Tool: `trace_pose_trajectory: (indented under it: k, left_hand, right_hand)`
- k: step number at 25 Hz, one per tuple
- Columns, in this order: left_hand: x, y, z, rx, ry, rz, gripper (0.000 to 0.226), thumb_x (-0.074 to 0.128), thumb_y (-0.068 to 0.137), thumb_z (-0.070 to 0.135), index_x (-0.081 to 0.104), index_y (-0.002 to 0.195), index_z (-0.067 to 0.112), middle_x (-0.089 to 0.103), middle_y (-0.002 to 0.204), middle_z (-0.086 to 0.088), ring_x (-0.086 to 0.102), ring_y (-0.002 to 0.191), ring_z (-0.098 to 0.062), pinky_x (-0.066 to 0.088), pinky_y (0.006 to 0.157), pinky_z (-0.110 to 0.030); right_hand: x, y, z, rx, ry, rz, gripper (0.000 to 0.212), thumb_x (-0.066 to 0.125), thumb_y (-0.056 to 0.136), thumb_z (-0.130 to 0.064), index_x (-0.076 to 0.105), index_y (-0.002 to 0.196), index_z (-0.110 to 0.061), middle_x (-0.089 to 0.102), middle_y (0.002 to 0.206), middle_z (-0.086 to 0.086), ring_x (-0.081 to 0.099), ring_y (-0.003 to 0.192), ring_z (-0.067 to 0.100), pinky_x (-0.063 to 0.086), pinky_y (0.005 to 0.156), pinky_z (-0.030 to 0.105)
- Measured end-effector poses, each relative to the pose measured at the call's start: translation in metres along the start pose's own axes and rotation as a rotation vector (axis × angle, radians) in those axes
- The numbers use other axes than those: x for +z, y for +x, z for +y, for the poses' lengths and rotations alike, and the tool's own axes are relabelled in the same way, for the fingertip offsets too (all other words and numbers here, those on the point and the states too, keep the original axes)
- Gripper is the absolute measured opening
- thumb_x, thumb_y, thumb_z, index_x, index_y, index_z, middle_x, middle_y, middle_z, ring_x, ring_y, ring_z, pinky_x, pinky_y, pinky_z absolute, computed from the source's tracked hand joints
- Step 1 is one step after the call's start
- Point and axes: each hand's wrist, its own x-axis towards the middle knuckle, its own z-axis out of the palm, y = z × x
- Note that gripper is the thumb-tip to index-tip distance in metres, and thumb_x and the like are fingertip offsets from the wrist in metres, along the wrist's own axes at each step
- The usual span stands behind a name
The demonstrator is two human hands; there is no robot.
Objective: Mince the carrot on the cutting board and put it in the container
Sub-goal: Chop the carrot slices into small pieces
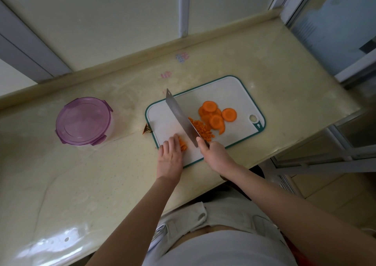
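A white cutting board (227, 91) with a teal rim lies on the counter. On it sit several round carrot slices (216, 114) and a heap of minced carrot (202, 130). My right hand (212, 154) grips the handle of a cleaver (180, 116), whose blade stands on edge across the board just left of the minced heap. My left hand (171, 156) rests curled on a small bunch of carrot strips (183, 143) at the board's near left corner. A round container (84, 121) with a purple lid on it stands to the left.
A small brown scrap (147, 131) lies off the board's left edge. The cream counter (81, 174) runs back to a raised lip (130, 57) under the window. Its right end drops off by a sliding door frame (335, 150).
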Motion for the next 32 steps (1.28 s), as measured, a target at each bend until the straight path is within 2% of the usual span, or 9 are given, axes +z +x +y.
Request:
trace_pose_trajectory:
  k: [5,8,12,14,16,18,23,28,32]
  left_hand:
    - [-0.019,0.0,-0.001,-0.041,-0.154,-0.116,0.063,0.055,0.087,0.034,0.039,0.136,-0.002,0.054,0.116,-0.014,0.054,0.103,-0.03,0.045,0.091,-0.04]
    - [-0.028,0.0,-0.002,-0.157,-0.46,-0.112,0.055,0.055,0.091,0.029,0.041,0.137,0.004,0.051,0.127,-0.011,0.046,0.117,-0.027,0.034,0.102,-0.037]
    - [-0.034,0.008,0.001,-0.326,-0.698,0.014,0.034,0.06,0.089,0.012,0.057,0.12,0.0,0.059,0.112,-0.014,0.052,0.106,-0.027,0.04,0.096,-0.034]
    - [-0.031,0.011,0.0,-0.346,-0.702,0.037,0.022,0.061,0.087,0.006,0.063,0.107,-0.001,0.062,0.099,-0.014,0.053,0.096,-0.028,0.046,0.089,-0.037]
    - [-0.027,0.015,-0.002,-0.342,-0.691,0.037,0.015,0.062,0.085,0.002,0.068,0.098,-0.001,0.063,0.09,-0.013,0.053,0.089,-0.028,0.045,0.081,-0.032]
    - [-0.025,0.017,-0.004,-0.336,-0.682,0.044,0.013,0.063,0.082,-0.002,0.071,0.092,-0.001,0.065,0.085,-0.012,0.054,0.085,-0.027,0.039,0.076,-0.022]
    - [-0.021,0.019,-0.007,-0.291,-0.636,0.067,0.013,0.068,0.075,-0.006,0.074,0.085,0.001,0.066,0.077,-0.011,0.056,0.075,-0.029,0.039,0.069,-0.021]
    - [-0.021,0.02,-0.009,-0.268,-0.637,0.077,0.015,0.07,0.07,-0.009,0.074,0.081,0.001,0.065,0.074,-0.011,0.057,0.071,-0.029,0.035,0.067,-0.018]
    - [-0.021,0.019,-0.01,-0.248,-0.634,0.066,0.015,0.071,0.071,-0.007,0.074,0.083,0.001,0.066,0.076,-0.011,0.058,0.072,-0.027,0.043,0.066,-0.021]
  right_hand:
    - [-0.001,-0.007,-0.002,-0.019,0.022,-0.047,0.055,0.036,0.099,-0.047,0.034,0.055,-0.015,0.038,0.05,-0.002,0.038,0.045,0.013,0.03,0.048,0.023]
    - [0.003,-0.009,-0.003,-0.022,0.024,-0.067,0.057,0.036,0.098,-0.049,0.032,0.054,-0.014,0.036,0.048,-0.002,0.036,0.041,0.013,0.03,0.046,0.024]
    - [0.006,-0.012,-0.003,-0.024,0.009,-0.079,0.059,0.036,0.098,-0.05,0.031,0.053,-0.013,0.034,0.047,-0.001,0.034,0.04,0.013,0.029,0.045,0.025]
    - [0.008,-0.013,-0.003,-0.03,-0.003,-0.093,0.059,0.036,0.098,-0.05,0.031,0.053,-0.013,0.035,0.047,0.0,0.035,0.041,0.014,0.03,0.046,0.026]
    - [0.01,-0.013,-0.003,-0.022,-0.023,-0.096,0.059,0.036,0.098,-0.05,0.031,0.053,-0.012,0.035,0.048,0.001,0.036,0.042,0.015,0.03,0.047,0.026]
    - [0.011,-0.013,-0.003,-0.012,-0.045,-0.095,0.059,0.037,0.098,-0.049,0.03,0.053,-0.012,0.035,0.049,0.001,0.035,0.044,0.016,0.03,0.047,0.026]
    - [0.015,-0.01,-0.008,0.009,-0.104,-0.096,0.057,0.036,0.099,-0.047,0.032,0.055,-0.012,0.037,0.052,0.001,0.037,0.046,0.015,0.029,0.045,0.025]
    - [0.019,-0.007,-0.009,-0.062,-0.214,-0.128,0.045,0.037,0.102,-0.037,0.026,0.059,-0.03,0.04,0.06,0.007,0.044,0.055,0.024,0.039,0.051,0.033]
    - [0.023,-0.001,-0.001,-0.006,-0.115,-0.065,0.056,0.037,0.099,-0.047,0.034,0.055,-0.013,0.04,0.053,0.002,0.04,0.047,0.017,0.03,0.045,0.025]
